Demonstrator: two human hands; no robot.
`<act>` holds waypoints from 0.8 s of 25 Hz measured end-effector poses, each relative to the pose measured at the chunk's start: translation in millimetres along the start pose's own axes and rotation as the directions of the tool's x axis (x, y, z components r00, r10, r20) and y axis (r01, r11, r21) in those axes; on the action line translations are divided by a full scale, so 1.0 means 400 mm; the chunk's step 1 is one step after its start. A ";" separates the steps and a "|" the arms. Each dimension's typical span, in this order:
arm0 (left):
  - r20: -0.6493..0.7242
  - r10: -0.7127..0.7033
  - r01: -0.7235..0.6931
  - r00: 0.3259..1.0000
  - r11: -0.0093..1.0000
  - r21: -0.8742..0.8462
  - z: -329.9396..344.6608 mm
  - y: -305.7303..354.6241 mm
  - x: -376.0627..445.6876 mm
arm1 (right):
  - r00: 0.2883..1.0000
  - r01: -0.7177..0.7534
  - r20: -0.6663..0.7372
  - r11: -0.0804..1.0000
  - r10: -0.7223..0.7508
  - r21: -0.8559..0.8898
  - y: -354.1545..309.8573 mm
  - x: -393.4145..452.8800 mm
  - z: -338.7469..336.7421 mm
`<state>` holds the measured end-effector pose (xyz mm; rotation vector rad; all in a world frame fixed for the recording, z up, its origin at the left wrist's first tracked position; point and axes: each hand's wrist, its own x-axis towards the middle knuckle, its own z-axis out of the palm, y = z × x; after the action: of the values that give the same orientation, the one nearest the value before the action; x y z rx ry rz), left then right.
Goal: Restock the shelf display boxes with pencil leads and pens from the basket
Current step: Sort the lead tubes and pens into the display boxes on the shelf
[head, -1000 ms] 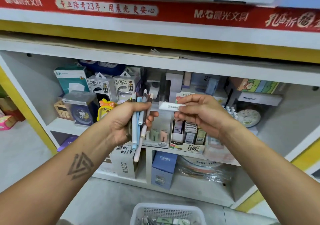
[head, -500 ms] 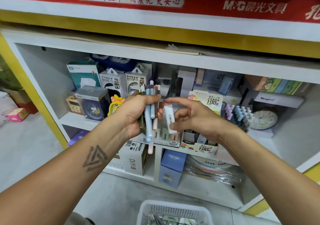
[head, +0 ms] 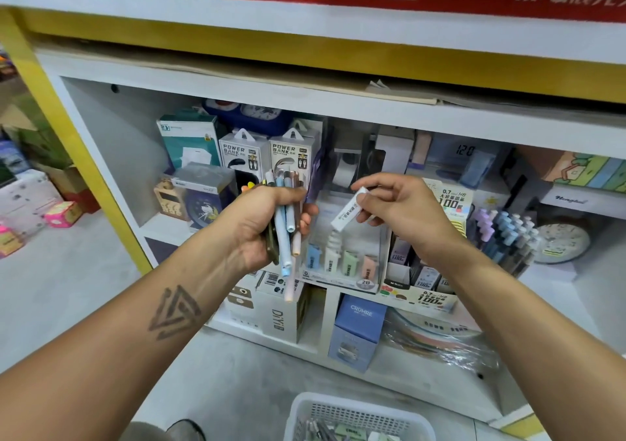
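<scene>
Left hand: the left hand [head: 261, 223] is closed around a bundle of slim pastel pens [head: 286, 223] (blue, white, brown and pink barrels), held roughly upright in front of the shelf, tips hanging below the palm.
Right hand: the right hand [head: 394, 205] pinches a small white rectangular pencil-lead case with dark print [head: 349, 210] between thumb and fingers, tilted, lower end toward the display box.
Lead display: a clear plastic display box marked 2B [head: 342, 264] stands on the white shelf [head: 162, 227] just beneath the white case; blue, white, green and pink lead cases stand in its front row.
Neighbouring box: a cardboard display box printed 0.7 HB 100 [head: 423, 284] sits just right of it, holding dark lead packs.
Pen rack: a stand of lilac and blue capped pens [head: 508, 237] is further right, beside a round clock.
Basket: a white perforated plastic basket [head: 359, 413] sits on the floor at the bottom edge (contents partly cut off).
Backdrop: two white power bank boxes [head: 267, 156] stand behind the pen bundle.
</scene>
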<state>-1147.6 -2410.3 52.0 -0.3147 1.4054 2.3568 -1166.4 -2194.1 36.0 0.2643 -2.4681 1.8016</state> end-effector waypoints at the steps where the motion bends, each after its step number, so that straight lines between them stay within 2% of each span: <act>1: 0.000 -0.010 0.010 1.000 1.000 0.001 -0.006 0.001 0.001 | 0.999 0.022 -0.045 0.999 -0.024 -0.034 0.005 0.007 0.006; 2: 0.000 -0.021 0.021 1.000 1.000 0.002 -0.011 0.003 0.001 | 0.994 0.046 -0.100 0.995 -0.054 -0.089 0.011 0.016 0.010; 4: -0.008 -0.043 0.043 0.999 0.999 0.004 -0.019 0.003 0.001 | 0.967 0.134 -0.159 0.932 -0.197 -0.337 0.028 0.034 0.016; 6: -0.009 -0.067 0.067 0.998 0.998 0.005 -0.022 0.001 0.000 | 0.936 0.215 -0.102 0.774 -0.338 -0.595 0.050 0.044 0.024; 7: -0.005 -0.077 0.077 0.997 0.997 0.006 -0.022 -0.001 0.000 | 0.927 0.228 -0.075 0.712 -0.367 -0.664 0.061 0.045 0.032; 8: 0.000 -0.083 0.083 0.997 0.997 0.009 -0.021 -0.003 0.000 | 0.927 0.227 -0.059 0.679 -0.370 -0.698 0.074 0.046 0.038; 11: 0.004 -0.091 0.091 0.996 0.996 0.023 -0.018 -0.008 0.002 | 0.949 0.209 -0.030 0.701 -0.313 -0.682 0.101 0.047 0.058; 15: 0.007 -0.108 0.108 0.994 0.994 0.028 -0.014 -0.012 0.002 | 0.954 0.233 0.027 0.678 -0.300 -0.697 0.108 0.056 0.072; 20: -0.002 -0.118 0.118 0.993 0.993 0.024 -0.009 -0.021 0.001 | 0.963 0.259 0.147 0.611 -0.228 -0.748 0.114 0.053 0.091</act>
<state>-1144.3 -2409.8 43.3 -0.3813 1.3757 2.2436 -1193.9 -2217.1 -14.7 0.5258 -2.7732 0.5300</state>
